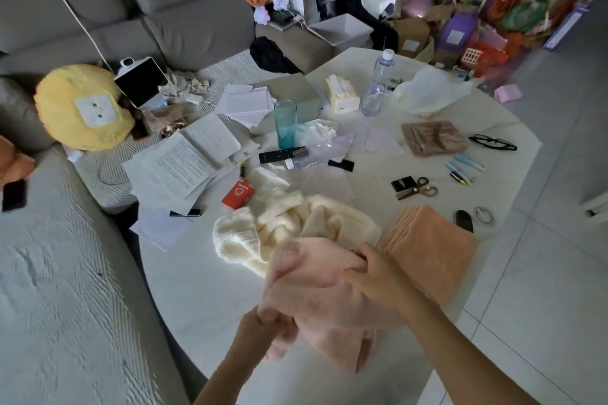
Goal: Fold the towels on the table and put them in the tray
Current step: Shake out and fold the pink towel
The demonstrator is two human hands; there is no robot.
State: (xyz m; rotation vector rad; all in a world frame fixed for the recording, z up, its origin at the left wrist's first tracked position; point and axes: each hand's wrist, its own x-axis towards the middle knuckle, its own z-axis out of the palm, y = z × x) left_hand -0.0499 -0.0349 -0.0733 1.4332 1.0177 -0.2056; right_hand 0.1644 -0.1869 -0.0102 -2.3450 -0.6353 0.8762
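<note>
A pale pink towel (pixel 316 293) hangs bunched above the near part of the white table (pixel 204 289). My left hand (pixel 263 325) grips its lower left edge. My right hand (pixel 375 276) pinches its upper right edge. Behind it a cream towel (pixel 289 223) lies crumpled on the table. To the right, an orange towel (pixel 431 243) lies folded near the table's edge. A white tray-like box (pixel 342 29) stands beyond the table's far side.
Papers (pixel 184 168), a teal glass (pixel 285 123), a plastic bottle (pixel 378 82), a tissue box (pixel 343 94), scissors (pixel 419 187), glasses (pixel 492 142) and a red packet (pixel 237 194) crowd the far half of the table. A grey sofa (pixel 65 273) runs along the left.
</note>
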